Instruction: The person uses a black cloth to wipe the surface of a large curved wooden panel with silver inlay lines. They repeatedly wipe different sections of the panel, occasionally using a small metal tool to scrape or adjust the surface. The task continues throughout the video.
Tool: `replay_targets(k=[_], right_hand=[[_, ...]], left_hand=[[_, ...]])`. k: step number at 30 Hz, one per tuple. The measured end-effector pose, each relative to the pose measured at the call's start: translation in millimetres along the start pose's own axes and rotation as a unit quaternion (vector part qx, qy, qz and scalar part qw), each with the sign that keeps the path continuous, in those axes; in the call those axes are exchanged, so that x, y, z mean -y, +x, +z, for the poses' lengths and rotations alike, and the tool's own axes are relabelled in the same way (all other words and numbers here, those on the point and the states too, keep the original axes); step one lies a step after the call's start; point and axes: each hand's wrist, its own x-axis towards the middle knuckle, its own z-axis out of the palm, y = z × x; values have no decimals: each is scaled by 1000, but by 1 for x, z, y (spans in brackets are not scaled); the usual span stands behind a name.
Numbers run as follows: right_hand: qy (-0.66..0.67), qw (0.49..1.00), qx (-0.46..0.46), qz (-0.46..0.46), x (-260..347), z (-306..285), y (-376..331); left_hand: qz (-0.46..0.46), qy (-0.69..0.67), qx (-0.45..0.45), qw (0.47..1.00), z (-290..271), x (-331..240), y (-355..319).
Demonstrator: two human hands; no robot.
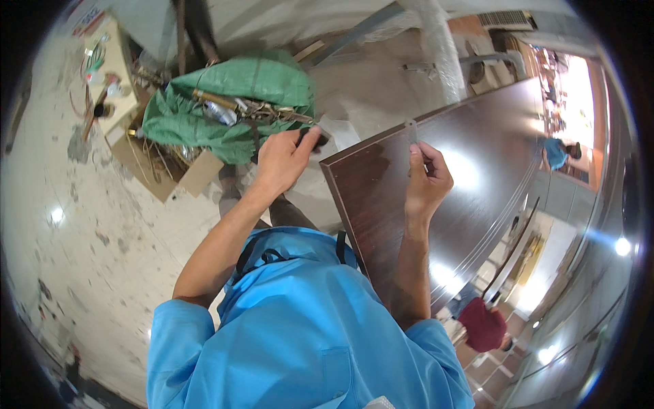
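Gripping some little black thing (pixel 323 140) in left hand (pixel 283 161) by the brown board (pixel 375 198) corner, lol, pinching a metal strip (pixel 412 131) over that board in right hand (pixel 429 180).

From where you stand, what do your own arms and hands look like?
No machinery here: the left hand and right hand are a person's, both without gloves. A plain, bright blue, short cloth left sleeve and a matching right sleeve leave the forearms bare. No watch, bracelet or cable shows on either wrist; rings are hard to tell.
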Motion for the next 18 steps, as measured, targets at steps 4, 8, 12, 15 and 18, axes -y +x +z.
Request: replay_targets(k=[4, 8, 12, 15, 18], right_hand=[[111, 986, -46, 114, 3, -18, -9], [164, 978, -75, 104, -15, -28, -33], [150, 964, -207, 74, -42, -48, -54], [215, 927, -276, 137, -64, -62, -61], [232, 907, -325, 136, -84, -73, -64]], left_hand=[[195, 301, 249, 900, 17, -32, 26], [75, 278, 140, 947, 22, -101, 70], [197, -2, 270, 943, 30, -114, 36], [417, -4, 457, 786, 77, -79, -12], [580, 270, 326, 696, 104, -50, -6]])
